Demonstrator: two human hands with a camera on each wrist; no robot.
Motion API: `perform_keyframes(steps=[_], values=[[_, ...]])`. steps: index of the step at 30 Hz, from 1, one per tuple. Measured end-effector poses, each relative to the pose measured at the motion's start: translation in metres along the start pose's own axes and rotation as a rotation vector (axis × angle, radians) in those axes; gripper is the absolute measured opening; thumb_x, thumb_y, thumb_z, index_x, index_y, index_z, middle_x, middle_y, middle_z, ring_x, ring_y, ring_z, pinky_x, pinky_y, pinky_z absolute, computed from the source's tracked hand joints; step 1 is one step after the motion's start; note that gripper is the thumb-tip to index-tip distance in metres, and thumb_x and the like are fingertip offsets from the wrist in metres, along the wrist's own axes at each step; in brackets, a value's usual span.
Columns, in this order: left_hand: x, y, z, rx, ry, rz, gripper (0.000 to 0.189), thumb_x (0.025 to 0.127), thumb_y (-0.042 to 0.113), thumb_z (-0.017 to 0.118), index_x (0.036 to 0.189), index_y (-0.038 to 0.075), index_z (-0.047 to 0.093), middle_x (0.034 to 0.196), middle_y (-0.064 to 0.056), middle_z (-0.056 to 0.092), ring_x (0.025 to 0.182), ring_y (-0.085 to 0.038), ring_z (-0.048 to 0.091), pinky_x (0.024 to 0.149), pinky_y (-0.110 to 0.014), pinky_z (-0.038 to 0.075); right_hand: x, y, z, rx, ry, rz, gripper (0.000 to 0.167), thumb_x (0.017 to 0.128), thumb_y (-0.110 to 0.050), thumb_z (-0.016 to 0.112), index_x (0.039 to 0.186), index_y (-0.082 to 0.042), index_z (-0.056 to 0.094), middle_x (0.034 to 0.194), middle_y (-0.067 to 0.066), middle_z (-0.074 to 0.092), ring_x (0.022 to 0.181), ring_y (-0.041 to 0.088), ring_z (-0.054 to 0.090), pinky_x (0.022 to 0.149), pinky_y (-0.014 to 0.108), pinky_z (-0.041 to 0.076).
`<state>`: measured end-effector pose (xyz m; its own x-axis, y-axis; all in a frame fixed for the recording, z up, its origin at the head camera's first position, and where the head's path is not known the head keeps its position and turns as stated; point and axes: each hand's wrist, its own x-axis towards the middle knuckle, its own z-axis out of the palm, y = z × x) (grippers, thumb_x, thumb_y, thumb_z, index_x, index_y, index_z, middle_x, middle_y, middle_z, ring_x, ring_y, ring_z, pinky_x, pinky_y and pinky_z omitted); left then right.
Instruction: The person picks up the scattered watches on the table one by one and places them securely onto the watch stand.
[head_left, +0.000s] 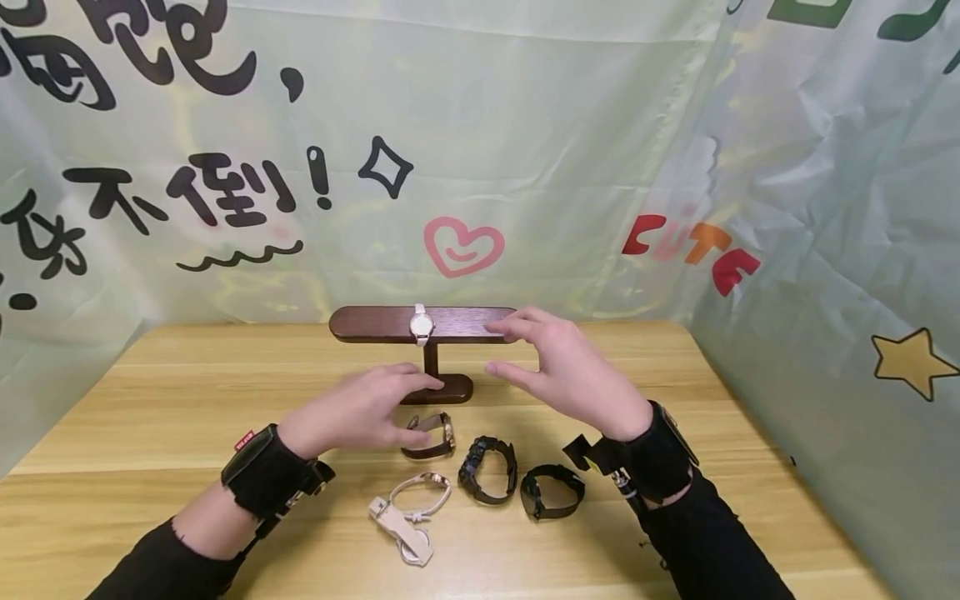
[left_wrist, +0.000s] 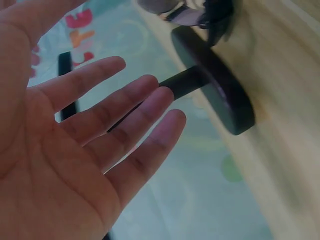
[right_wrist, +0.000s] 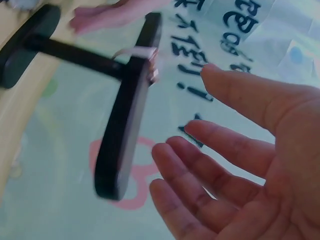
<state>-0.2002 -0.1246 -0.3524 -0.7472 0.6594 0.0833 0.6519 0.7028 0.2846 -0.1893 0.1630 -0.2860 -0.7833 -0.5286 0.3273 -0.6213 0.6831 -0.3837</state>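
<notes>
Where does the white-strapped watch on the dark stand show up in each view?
Head: the watch sits on the stand's crossbar, slightly left of centre.
Left wrist: not visible; the left hand covers part of the crossbar.
Right wrist: upper middle, blurred, on the crossbar.
Shared landmark: the stand's base, below the crossbar in head, upper right in left wrist, upper left in right wrist.

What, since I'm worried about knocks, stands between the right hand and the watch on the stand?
Nothing visible. In the head view, only a bare stretch of the bar lies between the right hand and the watch. The left hand is lower, near the base, off that path.
</notes>
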Motion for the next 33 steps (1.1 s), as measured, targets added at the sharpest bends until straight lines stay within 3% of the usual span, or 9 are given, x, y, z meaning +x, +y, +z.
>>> perform_keyframes(steps=[11,17,27,33], values=[[0.011,-0.010,0.017,-0.059,-0.050,0.019,0.074,0.087,0.043,0.088,0.145,0.004,0.063,0.136,-0.017,0.070,0.114,-0.031,0.071,0.099,-0.050,0.062,-0.009,-0.021,0.003,-0.054,-0.227,-0.130,0.046,0.102,-0.035,0.076,0.139,-0.008,0.071,0.131,0.004,0.072,0.110,0.015,0.071,0.097,0.034,0.063],[0.013,-0.013,0.022,-0.086,-0.078,0.002,0.074,0.089,0.044,0.087,0.147,0.005,0.062,0.140,-0.017,0.068,0.121,-0.033,0.069,0.103,-0.052,0.061,-0.011,-0.028,0.007,-0.045,-0.345,-0.160,0.045,0.103,-0.036,0.075,0.139,-0.010,0.071,0.129,0.002,0.071,0.114,0.013,0.070,0.099,0.033,0.062],[0.014,-0.010,0.028,-0.092,-0.066,-0.014,0.076,0.086,0.046,0.089,0.145,0.005,0.064,0.141,-0.015,0.069,0.126,-0.032,0.067,0.107,-0.053,0.058,-0.011,-0.030,0.017,-0.027,-0.407,-0.210,0.039,0.102,-0.031,0.077,0.134,-0.009,0.075,0.128,0.003,0.075,0.120,0.014,0.071,0.101,0.030,0.062],[0.017,-0.010,0.032,-0.112,-0.050,0.034,0.069,0.082,0.046,0.092,0.137,0.011,0.070,0.117,-0.003,0.074,0.105,-0.022,0.066,0.087,-0.038,0.055,-0.010,-0.029,0.021,-0.026,-0.422,-0.230,0.037,0.102,-0.031,0.076,0.134,-0.012,0.075,0.129,0.001,0.075,0.121,0.012,0.070,0.102,0.029,0.061]])
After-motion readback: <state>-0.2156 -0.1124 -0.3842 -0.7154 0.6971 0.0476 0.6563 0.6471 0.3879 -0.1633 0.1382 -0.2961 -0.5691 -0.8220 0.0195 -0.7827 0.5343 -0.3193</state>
